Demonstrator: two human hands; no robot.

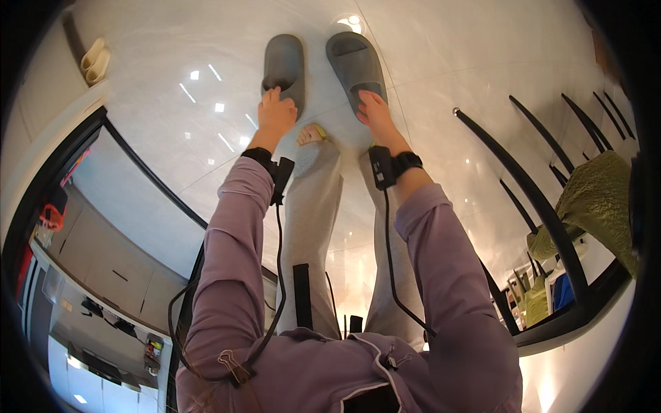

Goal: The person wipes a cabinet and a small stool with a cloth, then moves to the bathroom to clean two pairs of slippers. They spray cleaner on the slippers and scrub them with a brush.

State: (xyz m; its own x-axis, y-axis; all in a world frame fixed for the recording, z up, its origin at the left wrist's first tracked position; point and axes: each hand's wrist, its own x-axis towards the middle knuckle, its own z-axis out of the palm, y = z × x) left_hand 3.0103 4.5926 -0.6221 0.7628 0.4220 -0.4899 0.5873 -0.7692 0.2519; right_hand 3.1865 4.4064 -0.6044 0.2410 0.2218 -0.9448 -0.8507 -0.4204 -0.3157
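Two grey slippers lie on the glossy tiled floor in front of my feet. My left hand (277, 111) is at the open end of the left slipper (284, 62), its fingertips by the foot opening; whether they grip it cannot be told. Over the heel part of the right slipper (356, 62) is my right hand (374, 113), fingers bent at the opening, their hold partly hidden. A bare foot in a yellow-green slipper (312, 134) shows below my left hand. Each wrist wears a black band with a cabled black box.
Black chair legs (526, 191) rise at the right, with an olive-green cloth (594, 191) draped there. At the upper left a pair of cream slippers (96, 62) stands by a wall. A black door frame (155, 165) and a kitchen with cabinets (111, 258) are at left.
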